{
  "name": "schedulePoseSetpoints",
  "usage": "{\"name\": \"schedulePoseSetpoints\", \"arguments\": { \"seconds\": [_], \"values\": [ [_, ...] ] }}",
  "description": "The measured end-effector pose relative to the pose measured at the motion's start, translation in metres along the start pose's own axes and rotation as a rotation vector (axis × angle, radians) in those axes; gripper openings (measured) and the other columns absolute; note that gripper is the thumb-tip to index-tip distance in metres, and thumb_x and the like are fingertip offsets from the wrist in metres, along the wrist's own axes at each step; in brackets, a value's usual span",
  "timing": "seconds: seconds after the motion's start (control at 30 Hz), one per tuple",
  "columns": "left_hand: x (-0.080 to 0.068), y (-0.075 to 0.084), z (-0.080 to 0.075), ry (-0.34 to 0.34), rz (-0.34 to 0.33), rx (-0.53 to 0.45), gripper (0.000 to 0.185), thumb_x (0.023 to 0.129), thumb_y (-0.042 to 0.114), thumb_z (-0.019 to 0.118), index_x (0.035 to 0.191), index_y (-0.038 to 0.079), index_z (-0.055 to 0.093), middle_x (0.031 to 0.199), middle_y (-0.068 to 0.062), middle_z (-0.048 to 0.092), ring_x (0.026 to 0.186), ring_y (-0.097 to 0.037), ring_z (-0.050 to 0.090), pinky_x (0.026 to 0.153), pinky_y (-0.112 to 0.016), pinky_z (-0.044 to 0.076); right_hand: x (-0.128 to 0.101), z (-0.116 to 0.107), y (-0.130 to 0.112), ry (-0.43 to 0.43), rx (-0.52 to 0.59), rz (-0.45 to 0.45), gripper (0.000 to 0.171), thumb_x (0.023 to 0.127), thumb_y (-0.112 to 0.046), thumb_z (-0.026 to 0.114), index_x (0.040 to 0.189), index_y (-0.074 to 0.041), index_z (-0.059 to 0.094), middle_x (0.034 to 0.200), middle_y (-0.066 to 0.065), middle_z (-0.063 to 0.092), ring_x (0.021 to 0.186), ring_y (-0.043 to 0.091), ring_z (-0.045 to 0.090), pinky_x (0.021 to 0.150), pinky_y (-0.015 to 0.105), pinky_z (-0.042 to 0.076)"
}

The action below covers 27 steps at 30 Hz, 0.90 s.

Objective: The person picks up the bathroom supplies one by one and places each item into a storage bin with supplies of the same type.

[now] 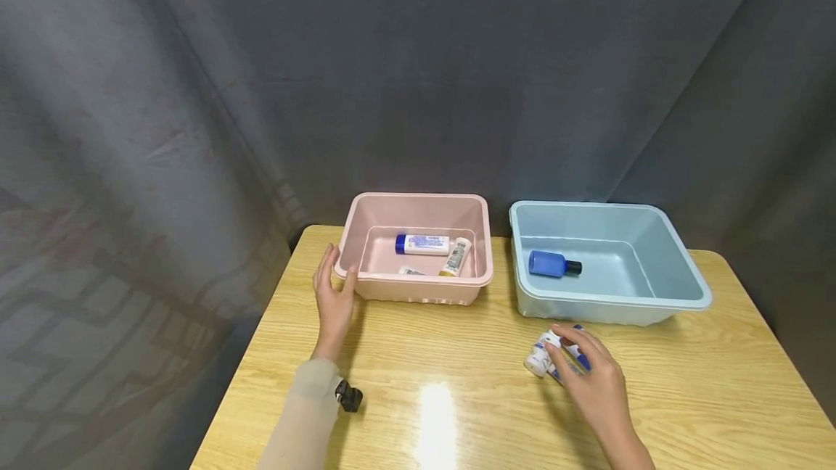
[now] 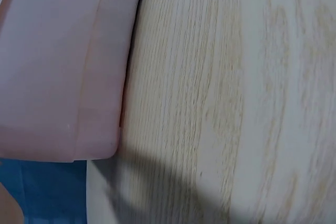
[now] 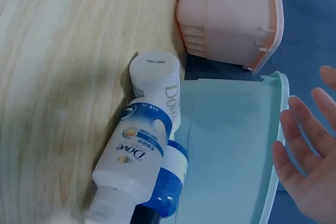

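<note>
My left hand (image 1: pixel 334 303) is at the front left corner of the pink bin (image 1: pixel 418 289), its fingers along the outer side and the thumb overlapping the front rim. Over a small group of bottles in front of the light blue bin (image 1: pixel 588 303) hovers my right hand (image 1: pixel 591 376), fingers spread, nothing gripped. In the right wrist view that hand (image 3: pixel 310 156) shows apart from the bottles. The group has a white Dove bottle (image 3: pixel 155 74) with its base showing, a white-and-blue Dove bottle (image 3: pixel 128 153) lying across it, and a blue bottle (image 3: pixel 170 182) with a black cap.
Inside the pink bin lie a white tube with a blue cap (image 1: pixel 423 244), a white bottle with a yellow cap (image 1: pixel 456 257) and another white item (image 1: pixel 410 270), mostly hidden. A blue bottle (image 1: pixel 547 263) lies in the light blue bin. Behind the wooden table (image 1: pixel 392 368) hangs a grey curtain (image 1: pixel 431 78).
</note>
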<state>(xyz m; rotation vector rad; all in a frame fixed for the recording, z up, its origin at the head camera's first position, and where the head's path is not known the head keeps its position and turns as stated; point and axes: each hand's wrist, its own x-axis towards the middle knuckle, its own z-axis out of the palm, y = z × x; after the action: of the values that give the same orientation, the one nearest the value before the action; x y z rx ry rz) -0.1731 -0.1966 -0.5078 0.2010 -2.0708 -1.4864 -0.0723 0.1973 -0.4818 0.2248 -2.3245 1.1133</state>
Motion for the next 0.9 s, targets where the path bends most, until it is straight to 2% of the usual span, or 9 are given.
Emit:
{"name": "schedulePoseSetpoints", "arguments": {
  "seconds": [0.27,0.43,0.63,0.77,0.9],
  "values": [
    [-0.001,0.008,-0.001,0.017,0.091,0.013,0.049,0.094,0.009,0.067,0.141,0.009,0.054,0.149,-0.002,0.047,0.138,-0.023,0.034,0.115,-0.043,0.025,-0.003,-0.003,0.004,-0.001,-0.027,0.015,0.041,0.071,0.008,0.083,0.108,-0.007,0.074,0.095,0.006,0.071,0.088,-0.004,0.057,0.085,0.004,0.038],
    [-0.003,0.014,-0.003,0.009,0.102,-0.002,0.048,0.093,0.006,0.067,0.14,0.007,0.055,0.147,-0.002,0.05,0.137,-0.022,0.036,0.115,-0.041,0.027,-0.006,-0.004,0.006,-0.01,-0.045,0.057,0.037,0.073,0.005,0.083,0.107,-0.007,0.075,0.097,0.005,0.071,0.087,-0.003,0.057,0.084,0.005,0.037],
    [-0.006,0.022,-0.003,-0.025,0.145,-0.006,0.048,0.09,0.003,0.07,0.136,0.002,0.057,0.143,-0.007,0.052,0.133,-0.025,0.039,0.113,-0.042,0.028,-0.008,-0.008,0.01,-0.029,-0.08,0.092,0.035,0.075,0.003,0.082,0.108,-0.008,0.074,0.099,0.005,0.071,0.088,-0.008,0.055,0.081,0.005,0.039],
    [-0.009,0.031,-0.002,-0.055,0.156,0.004,0.046,0.091,0.006,0.069,0.136,0.003,0.057,0.141,-0.008,0.053,0.134,-0.026,0.04,0.114,-0.045,0.027,-0.008,-0.011,0.012,-0.025,-0.091,0.105,0.033,0.076,0.004,0.081,0.106,-0.007,0.074,0.098,0.006,0.072,0.087,-0.011,0.053,0.077,0.006,0.041],
    [-0.011,0.039,0.002,-0.08,0.162,-0.01,0.045,0.092,0.007,0.069,0.136,0.006,0.058,0.141,-0.009,0.053,0.135,-0.026,0.039,0.115,-0.047,0.025,-0.008,-0.014,0.013,-0.023,-0.104,0.124,0.032,0.077,0.003,0.081,0.106,-0.008,0.074,0.098,0.006,0.072,0.085,-0.007,0.056,0.076,0.009,0.043]
  ]
}}
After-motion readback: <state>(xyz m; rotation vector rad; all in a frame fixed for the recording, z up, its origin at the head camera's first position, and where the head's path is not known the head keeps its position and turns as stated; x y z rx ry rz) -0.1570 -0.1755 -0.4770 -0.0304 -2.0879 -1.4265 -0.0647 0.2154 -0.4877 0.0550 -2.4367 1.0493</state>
